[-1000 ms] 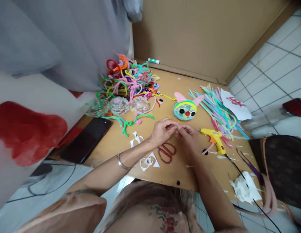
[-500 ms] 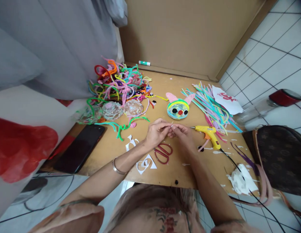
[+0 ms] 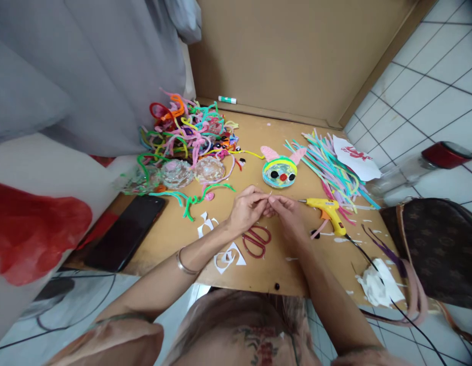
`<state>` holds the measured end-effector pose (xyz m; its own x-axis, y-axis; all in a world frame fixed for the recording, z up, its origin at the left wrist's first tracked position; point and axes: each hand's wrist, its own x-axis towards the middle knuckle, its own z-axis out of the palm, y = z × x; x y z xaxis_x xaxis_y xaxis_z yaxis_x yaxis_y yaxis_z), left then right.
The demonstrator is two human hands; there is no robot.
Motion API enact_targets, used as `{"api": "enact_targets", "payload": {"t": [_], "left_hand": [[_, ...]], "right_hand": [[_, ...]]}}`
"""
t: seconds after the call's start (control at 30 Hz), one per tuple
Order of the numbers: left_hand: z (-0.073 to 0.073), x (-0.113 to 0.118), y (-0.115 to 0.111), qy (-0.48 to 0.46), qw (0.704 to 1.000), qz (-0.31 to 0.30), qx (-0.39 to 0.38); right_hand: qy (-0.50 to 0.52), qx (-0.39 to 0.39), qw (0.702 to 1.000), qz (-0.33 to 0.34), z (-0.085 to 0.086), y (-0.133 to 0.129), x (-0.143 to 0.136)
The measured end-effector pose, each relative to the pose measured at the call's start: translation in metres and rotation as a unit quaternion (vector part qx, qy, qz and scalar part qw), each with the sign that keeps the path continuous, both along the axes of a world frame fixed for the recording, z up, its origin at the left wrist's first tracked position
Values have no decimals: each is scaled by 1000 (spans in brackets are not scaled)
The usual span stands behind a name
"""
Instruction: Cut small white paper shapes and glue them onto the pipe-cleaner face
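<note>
Over the middle of the table, my left hand point(image 3: 248, 207) and my right hand point(image 3: 287, 211) meet at the fingertips. Both are closed in a pinch around something small and pale that the fingers mostly hide. Just beyond them sits a round animal face point(image 3: 280, 173) with pink ears, black eyes and a red nose. Red-handled scissors point(image 3: 256, 241) lie under and in front of my hands, their blades hidden. A yellow glue gun point(image 3: 327, 208) rests to the right, its nozzle close to my right hand.
Tangled pipe cleaners point(image 3: 190, 127) heap at the back left, and straight pipe cleaners point(image 3: 327, 162) lie at the back right. White paper scraps point(image 3: 228, 257) are near my left forearm. A black phone point(image 3: 125, 234) lies left; a brown bag point(image 3: 437, 249) and a bottle point(image 3: 422, 162) stand right.
Hardly anything differs. My fingertips stay pressed together in the same place, with only a slight shift of the fingers and of the view.
</note>
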<state>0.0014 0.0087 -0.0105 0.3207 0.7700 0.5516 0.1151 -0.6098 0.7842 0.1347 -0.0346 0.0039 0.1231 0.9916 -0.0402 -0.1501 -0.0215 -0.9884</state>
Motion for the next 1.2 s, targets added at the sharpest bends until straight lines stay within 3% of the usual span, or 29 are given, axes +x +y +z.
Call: {"api": "enact_targets", "payload": {"t": [0.1, 0.27, 0.33, 0.63, 0.77, 0.93, 1.1, 1.2], "left_hand": [[4, 1, -1, -12, 999, -9, -40], [10, 4, 0, -106, 967, -19, -231], [10, 5, 1, -114, 957, -36, -265], [13, -2, -1, -14, 993, -24, -116], [13, -3, -1, 9, 995, -39, -91], [8, 1, 2, -5, 988, -39, -148], [6, 6, 4, -106, 949, -78, -287], [7, 5, 5, -121, 937, -72, -319]], "right_hand": [[-2, -2, 1000, -4, -1, 1, 0], [-48, 16, 998, -32, 4, -1, -1], [-93, 34, 994, -48, 6, -3, -2], [-191, 77, 976, -62, 3, -2, 0], [-219, 80, 971, -54, 4, -4, 2], [-268, 83, 959, -45, 11, -6, 4], [-270, 81, 958, -62, 9, -5, 4], [-254, 76, 963, -58, 4, -4, 4]]}}
